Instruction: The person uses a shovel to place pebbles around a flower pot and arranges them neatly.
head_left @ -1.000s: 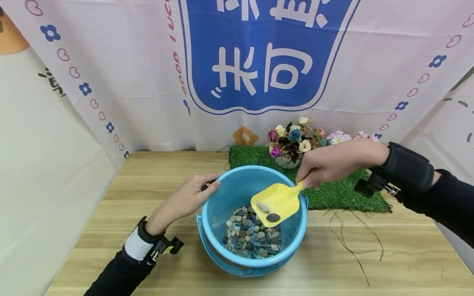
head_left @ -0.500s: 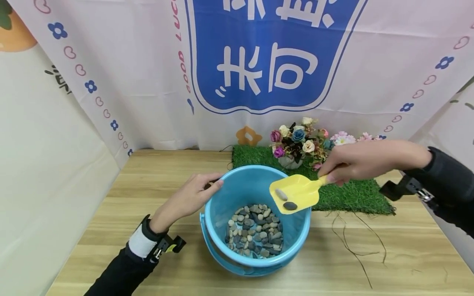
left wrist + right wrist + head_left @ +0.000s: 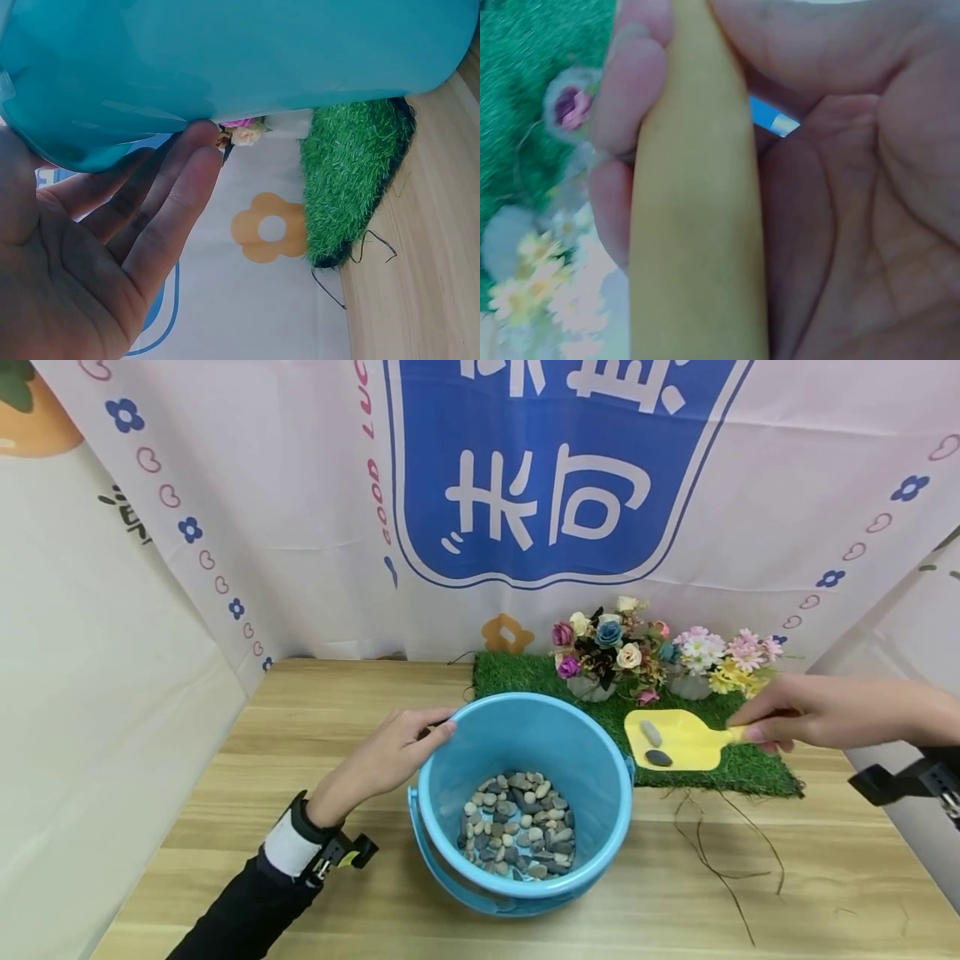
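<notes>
A light blue plastic bucket (image 3: 502, 735) stands on the wooden table, with several grey and tan pebbles (image 3: 517, 835) on its floor. At its left rim my left hand (image 3: 390, 752) holds on, thumb at the rim. The left wrist view shows those fingers (image 3: 169, 195) against the bucket's outer wall. My right hand (image 3: 825, 714) grips the handle of a yellow toy shovel (image 3: 690, 735), right of the bucket and above the grass mat. Two stones, a pale one (image 3: 651, 732) and a dark one (image 3: 658, 758), lie in its scoop. Close up, the right wrist view shows the yellow handle (image 3: 697, 195) between fingers and palm.
Two pots of artificial flowers, one mixed (image 3: 607, 647) and one pastel (image 3: 720, 660), stand on a green artificial grass mat (image 3: 517, 675) at the back. Loose dark strands (image 3: 705, 852) lie on the table (image 3: 337, 693). A printed cloth (image 3: 315, 527) hangs behind.
My right hand has carried the shovel with its two stones rightward, from over the bucket to over the grass mat. The left hand keeps its place on the rim.
</notes>
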Action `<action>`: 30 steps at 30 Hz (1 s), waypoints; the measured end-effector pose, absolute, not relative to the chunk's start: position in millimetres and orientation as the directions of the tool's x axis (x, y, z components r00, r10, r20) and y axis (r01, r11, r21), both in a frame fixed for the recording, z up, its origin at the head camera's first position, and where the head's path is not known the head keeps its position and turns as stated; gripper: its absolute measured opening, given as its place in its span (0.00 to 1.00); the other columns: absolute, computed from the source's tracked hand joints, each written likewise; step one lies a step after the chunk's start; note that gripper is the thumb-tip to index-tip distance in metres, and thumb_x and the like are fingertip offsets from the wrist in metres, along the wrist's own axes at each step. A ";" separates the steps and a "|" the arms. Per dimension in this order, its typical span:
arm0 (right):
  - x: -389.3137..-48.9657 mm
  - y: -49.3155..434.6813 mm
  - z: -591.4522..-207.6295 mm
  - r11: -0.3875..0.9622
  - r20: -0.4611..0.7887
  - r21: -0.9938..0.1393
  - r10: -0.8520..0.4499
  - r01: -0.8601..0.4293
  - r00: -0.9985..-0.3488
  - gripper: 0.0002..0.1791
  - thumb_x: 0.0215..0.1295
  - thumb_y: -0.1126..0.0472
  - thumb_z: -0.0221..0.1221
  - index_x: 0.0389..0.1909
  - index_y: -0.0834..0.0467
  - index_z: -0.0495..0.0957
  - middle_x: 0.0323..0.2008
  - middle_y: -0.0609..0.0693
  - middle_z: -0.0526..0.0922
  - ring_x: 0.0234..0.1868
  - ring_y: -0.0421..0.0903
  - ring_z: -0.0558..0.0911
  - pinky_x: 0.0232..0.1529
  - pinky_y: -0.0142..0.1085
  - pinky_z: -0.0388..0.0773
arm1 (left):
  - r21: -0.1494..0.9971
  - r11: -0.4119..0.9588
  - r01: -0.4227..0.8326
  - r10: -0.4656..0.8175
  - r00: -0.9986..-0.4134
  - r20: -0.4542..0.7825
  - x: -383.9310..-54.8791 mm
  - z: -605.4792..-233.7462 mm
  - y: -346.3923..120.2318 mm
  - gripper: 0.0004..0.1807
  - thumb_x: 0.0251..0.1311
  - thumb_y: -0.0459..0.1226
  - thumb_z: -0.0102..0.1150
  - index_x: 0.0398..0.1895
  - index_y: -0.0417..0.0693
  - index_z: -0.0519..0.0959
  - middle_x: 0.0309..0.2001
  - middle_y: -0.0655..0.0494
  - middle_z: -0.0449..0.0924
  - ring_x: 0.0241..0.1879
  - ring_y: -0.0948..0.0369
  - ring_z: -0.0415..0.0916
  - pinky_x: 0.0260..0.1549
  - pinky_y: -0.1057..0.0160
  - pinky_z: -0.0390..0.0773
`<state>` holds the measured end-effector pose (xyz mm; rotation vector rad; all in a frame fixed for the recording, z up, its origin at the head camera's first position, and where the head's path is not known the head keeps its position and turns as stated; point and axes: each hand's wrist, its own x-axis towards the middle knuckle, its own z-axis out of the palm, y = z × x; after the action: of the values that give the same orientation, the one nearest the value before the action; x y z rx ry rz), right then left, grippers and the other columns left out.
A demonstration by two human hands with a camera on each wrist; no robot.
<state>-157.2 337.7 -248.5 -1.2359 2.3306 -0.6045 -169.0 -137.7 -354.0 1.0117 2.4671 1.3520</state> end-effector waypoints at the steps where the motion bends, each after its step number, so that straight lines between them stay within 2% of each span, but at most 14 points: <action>1: -155.4 344.3 -252.6 0.518 -0.164 -0.552 -0.836 -0.653 -0.524 0.16 0.68 0.69 0.48 0.44 0.46 0.78 0.22 0.33 0.72 0.20 0.35 0.72 0.20 0.29 0.74 | 0.794 0.364 0.486 0.625 -0.760 0.179 -169.2 -354.3 -137.3 0.21 0.71 0.48 0.38 0.62 0.52 0.69 0.37 0.58 0.82 0.29 0.64 0.80 0.28 0.64 0.81; 4: -150.1 362.7 -264.5 0.545 -0.153 -0.545 -0.812 -0.637 -0.564 0.17 0.67 0.70 0.48 0.44 0.46 0.78 0.23 0.33 0.73 0.21 0.36 0.72 0.19 0.28 0.72 | 0.796 0.360 0.487 0.627 -0.758 0.180 -169.5 -355.1 -136.1 0.21 0.71 0.48 0.38 0.62 0.52 0.69 0.38 0.57 0.82 0.30 0.64 0.80 0.28 0.64 0.81; 10: -146.0 391.1 -286.2 0.559 -0.141 -0.579 -0.786 -0.594 -0.602 0.17 0.67 0.72 0.47 0.32 0.45 0.76 0.22 0.35 0.71 0.19 0.37 0.71 0.18 0.29 0.71 | 0.803 0.349 0.483 0.632 -0.754 0.179 -170.1 -356.5 -135.8 0.21 0.71 0.48 0.38 0.62 0.52 0.69 0.39 0.58 0.82 0.30 0.64 0.80 0.29 0.64 0.81; 14: -146.9 409.7 -299.5 0.613 -0.188 -0.602 -0.732 -0.512 -0.655 0.13 0.68 0.70 0.47 0.40 0.57 0.80 0.22 0.36 0.73 0.19 0.39 0.71 0.17 0.30 0.70 | 0.808 0.346 0.477 0.631 -0.756 0.176 -169.4 -355.9 -137.2 0.21 0.71 0.47 0.38 0.62 0.52 0.69 0.38 0.57 0.82 0.30 0.63 0.80 0.28 0.63 0.81; 17: -147.6 423.6 -311.5 0.660 -0.235 -0.614 -0.677 -0.434 -0.697 0.12 0.69 0.68 0.47 0.44 0.60 0.79 0.21 0.37 0.73 0.18 0.39 0.71 0.16 0.33 0.70 | 0.807 0.348 0.477 0.630 -0.757 0.175 -168.8 -355.2 -138.2 0.21 0.72 0.47 0.37 0.61 0.51 0.69 0.38 0.56 0.82 0.30 0.62 0.80 0.28 0.64 0.81; 21: -147.3 441.2 -329.5 0.670 -0.246 -0.635 -0.648 -0.386 -0.721 0.13 0.70 0.67 0.46 0.44 0.59 0.79 0.21 0.39 0.73 0.18 0.40 0.71 0.15 0.34 0.69 | 0.808 0.347 0.475 0.631 -0.756 0.174 -168.3 -354.0 -138.1 0.21 0.72 0.47 0.37 0.62 0.50 0.69 0.39 0.55 0.82 0.30 0.62 0.80 0.28 0.64 0.81; 24: -146.3 452.3 -341.6 0.665 -0.221 -0.644 -0.636 -0.379 -0.740 0.13 0.69 0.69 0.46 0.46 0.64 0.78 0.21 0.39 0.74 0.18 0.41 0.71 0.15 0.34 0.69 | 0.812 0.344 0.471 0.630 -0.757 0.173 -168.0 -353.6 -137.6 0.21 0.71 0.47 0.38 0.62 0.50 0.68 0.39 0.54 0.82 0.30 0.62 0.80 0.28 0.63 0.81; 30: -143.5 468.8 -358.6 0.718 -0.197 -0.591 -0.571 -0.368 -0.797 0.13 0.69 0.67 0.47 0.44 0.71 0.76 0.21 0.38 0.74 0.17 0.40 0.71 0.14 0.31 0.69 | 0.815 0.338 0.472 0.630 -0.756 0.176 -168.3 -354.3 -137.3 0.21 0.72 0.46 0.37 0.62 0.50 0.68 0.39 0.54 0.81 0.30 0.61 0.80 0.28 0.64 0.81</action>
<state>-143.5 468.8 -358.6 -0.7281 2.5570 -0.7669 -168.3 -137.3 -354.3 1.0096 2.4254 1.3872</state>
